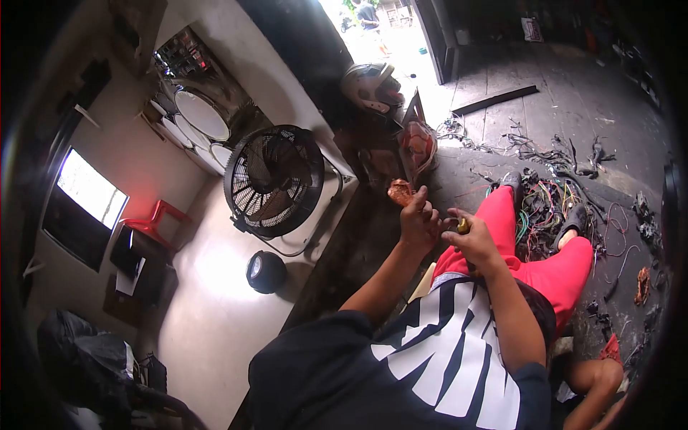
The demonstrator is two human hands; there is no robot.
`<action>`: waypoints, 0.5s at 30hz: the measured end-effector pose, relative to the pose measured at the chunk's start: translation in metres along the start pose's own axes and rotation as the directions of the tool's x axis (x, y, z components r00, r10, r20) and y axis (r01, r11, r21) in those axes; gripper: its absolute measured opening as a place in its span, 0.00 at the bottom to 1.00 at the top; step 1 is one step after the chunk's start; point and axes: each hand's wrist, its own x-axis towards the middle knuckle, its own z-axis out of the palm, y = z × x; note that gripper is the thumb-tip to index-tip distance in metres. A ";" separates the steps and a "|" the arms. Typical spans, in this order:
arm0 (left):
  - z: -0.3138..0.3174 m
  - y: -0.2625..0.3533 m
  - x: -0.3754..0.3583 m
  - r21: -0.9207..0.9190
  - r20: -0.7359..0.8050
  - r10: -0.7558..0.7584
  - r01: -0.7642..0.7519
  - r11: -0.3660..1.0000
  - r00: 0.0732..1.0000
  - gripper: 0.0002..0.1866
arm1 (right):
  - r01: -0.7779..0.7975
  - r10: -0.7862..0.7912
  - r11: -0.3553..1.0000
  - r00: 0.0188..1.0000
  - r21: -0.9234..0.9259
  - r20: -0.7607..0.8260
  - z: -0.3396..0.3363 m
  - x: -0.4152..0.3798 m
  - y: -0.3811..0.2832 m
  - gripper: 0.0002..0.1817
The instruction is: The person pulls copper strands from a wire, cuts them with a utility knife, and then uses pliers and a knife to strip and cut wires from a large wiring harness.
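Note:
My left hand (421, 223) is closed around a bundle of reddish-brown copper wire (400, 192), which sticks out past the thumb. Close beside it, my right hand (474, 240) grips a small tool with a yellow handle (464, 226); its working end is too small to make out. Both hands are raised above my lap, over red trousers (498, 218). Between my feet lies a tangled heap of wires (546, 215) in black, green, yellow and other colours.
Loose wire scraps (545, 152) and a dark bar (496, 100) lie on the floor ahead. Another copper bundle (642, 287) is at the right. A black fan (274, 180), a round lamp (266, 272) and a helmet (373, 87) stand left. Another person's bent limb (595, 387) shows lower right.

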 end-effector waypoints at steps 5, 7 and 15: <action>0.023 0.007 -0.015 -0.108 -0.045 0.048 -0.053 0.993 0.998 0.21 | -0.046 0.064 0.988 0.991 -0.144 0.122 -0.003 0.002 0.000 0.11; 0.012 0.004 -0.005 -0.103 -0.055 0.085 -0.091 0.991 0.995 0.20 | 0.009 0.015 0.981 0.992 -0.192 0.125 -0.004 0.003 0.006 0.08; 0.018 -0.007 -0.008 0.130 -0.060 0.255 -0.245 0.961 0.965 0.17 | 0.165 -0.170 0.927 0.985 -0.337 0.017 0.005 -0.001 0.006 0.06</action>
